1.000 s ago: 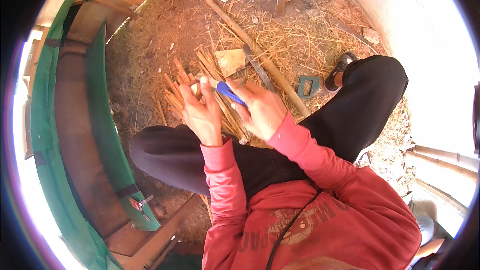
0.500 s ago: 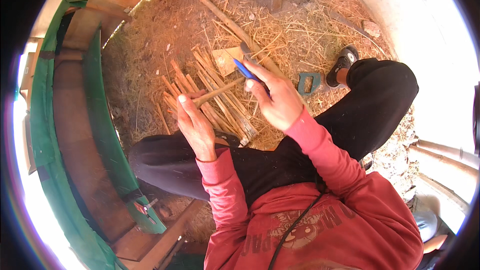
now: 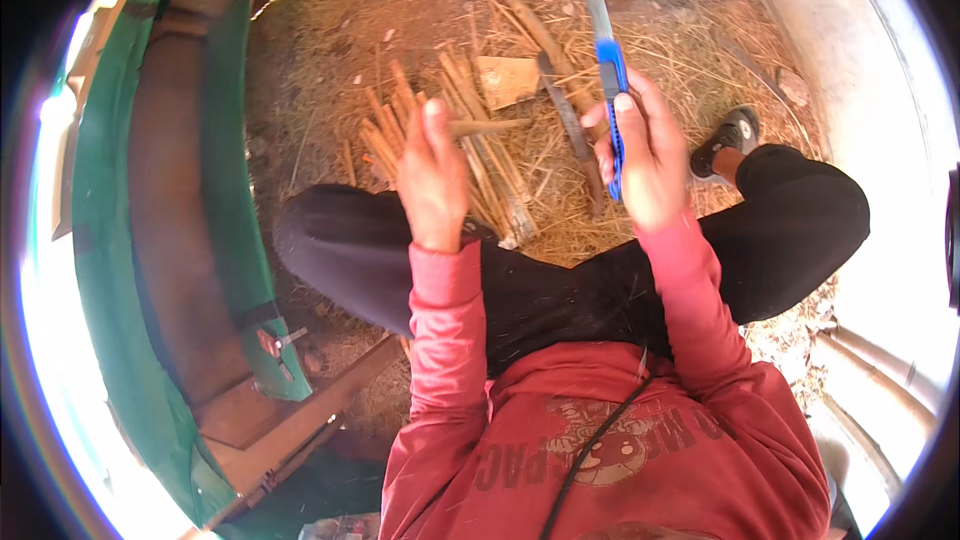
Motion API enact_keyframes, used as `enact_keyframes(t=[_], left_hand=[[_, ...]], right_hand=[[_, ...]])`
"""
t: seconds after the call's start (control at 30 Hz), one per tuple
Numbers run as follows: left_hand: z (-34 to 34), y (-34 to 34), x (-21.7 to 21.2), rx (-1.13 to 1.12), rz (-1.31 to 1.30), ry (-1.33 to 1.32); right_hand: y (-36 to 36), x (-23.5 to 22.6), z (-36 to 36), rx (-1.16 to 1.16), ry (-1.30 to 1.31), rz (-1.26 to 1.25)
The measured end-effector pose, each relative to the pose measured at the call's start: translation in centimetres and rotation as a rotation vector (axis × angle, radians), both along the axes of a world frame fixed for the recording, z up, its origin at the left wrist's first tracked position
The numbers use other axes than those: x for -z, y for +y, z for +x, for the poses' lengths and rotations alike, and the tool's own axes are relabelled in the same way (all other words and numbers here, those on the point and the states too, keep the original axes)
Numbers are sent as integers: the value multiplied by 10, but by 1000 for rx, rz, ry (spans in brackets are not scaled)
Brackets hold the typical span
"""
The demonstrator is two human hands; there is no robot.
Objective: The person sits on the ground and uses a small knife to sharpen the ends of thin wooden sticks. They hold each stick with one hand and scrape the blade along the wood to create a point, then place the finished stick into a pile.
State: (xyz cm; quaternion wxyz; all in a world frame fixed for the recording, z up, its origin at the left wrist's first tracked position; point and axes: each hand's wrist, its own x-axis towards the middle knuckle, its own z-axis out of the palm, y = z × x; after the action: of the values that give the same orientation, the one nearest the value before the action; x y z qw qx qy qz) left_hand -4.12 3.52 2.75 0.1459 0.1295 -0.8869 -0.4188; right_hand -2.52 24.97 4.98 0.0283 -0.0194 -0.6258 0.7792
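Note:
My left hand [image 3: 433,180] is closed around a thin wooden stick [image 3: 490,126], whose free end points right toward my other hand. In my right hand [image 3: 648,160] is a blue utility knife [image 3: 612,75] with its blade out, pointing away from me. The thumb lies along the knife's handle. The blade is clear of the stick. Beneath and beyond my left hand, a pile of split wooden sticks [image 3: 482,168] lies on the straw-covered ground. A dark flat strip [image 3: 568,115] lies between the pile and my right hand.
A yellowish flat piece [image 3: 507,80] and a long round pole [image 3: 530,15] lie ahead. My legs are folded around the work area, with a dark shoe [image 3: 728,140] at right. A green-covered wooden frame [image 3: 225,190] stands left, a pale wall [image 3: 850,100] right.
My right hand has moved right and away from the stick, swinging the knife to point forward. My left hand has shifted slightly right and forward, still holding the stick.

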Motion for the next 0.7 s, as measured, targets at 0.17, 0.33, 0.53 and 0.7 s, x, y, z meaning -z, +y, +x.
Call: enact_keyframes(t=[0.17,0.33,0.53,0.7], left_hand=[[-11,28,-22,46,-207,-73],[-1,43,-31,86,-271,-26],[17,54,-28,144,-253,-57],[10,63,-32,226,-318,-68]], right_hand=[[-1,143,-12,258,-517,-252],[20,130,-22,301,-312,-198],[37,151,-17,358,-302,-214],[16,142,-14,231,-284,-140]])
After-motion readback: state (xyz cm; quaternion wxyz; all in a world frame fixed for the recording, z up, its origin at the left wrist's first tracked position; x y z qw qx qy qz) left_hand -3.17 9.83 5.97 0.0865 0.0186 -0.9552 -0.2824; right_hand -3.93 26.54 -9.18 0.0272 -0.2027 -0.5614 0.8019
